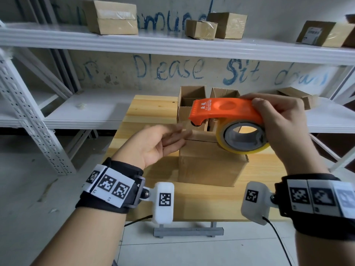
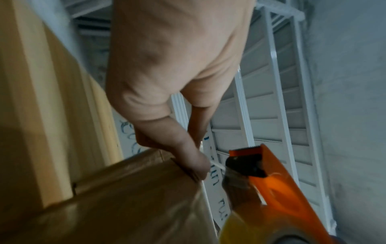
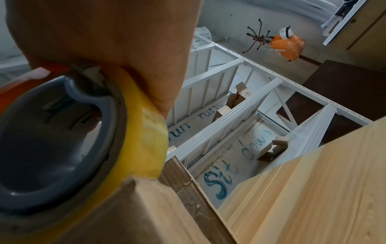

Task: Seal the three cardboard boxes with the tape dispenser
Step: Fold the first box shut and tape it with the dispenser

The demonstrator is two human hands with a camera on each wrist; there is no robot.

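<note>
A shut cardboard box [image 1: 207, 166] stands mid-table on the wooden table [image 1: 149, 108]. Two open boxes [image 1: 192, 96] [image 1: 223, 93] stand side by side just behind it. My right hand [image 1: 278, 120] grips the orange tape dispenser [image 1: 224, 110] from its right end, and the yellowish tape roll [image 1: 244, 137] hangs over the near box's top right. My left hand [image 1: 172, 137] is open and blurred, its straight fingers touching that box's upper left edge. In the left wrist view the fingertips [image 2: 198, 168] meet the box [image 2: 125, 198] beside the dispenser [image 2: 277, 181]. The right wrist view shows the roll [image 3: 142, 140] above the box [image 3: 135, 214].
White metal shelving [image 1: 172, 45] runs behind the table. Several taped boxes [image 1: 111, 18] sit on its upper shelf, and a flat box [image 1: 299, 98] lies on the middle shelf at right. Bare grey floor [image 1: 28, 189] lies left of the table.
</note>
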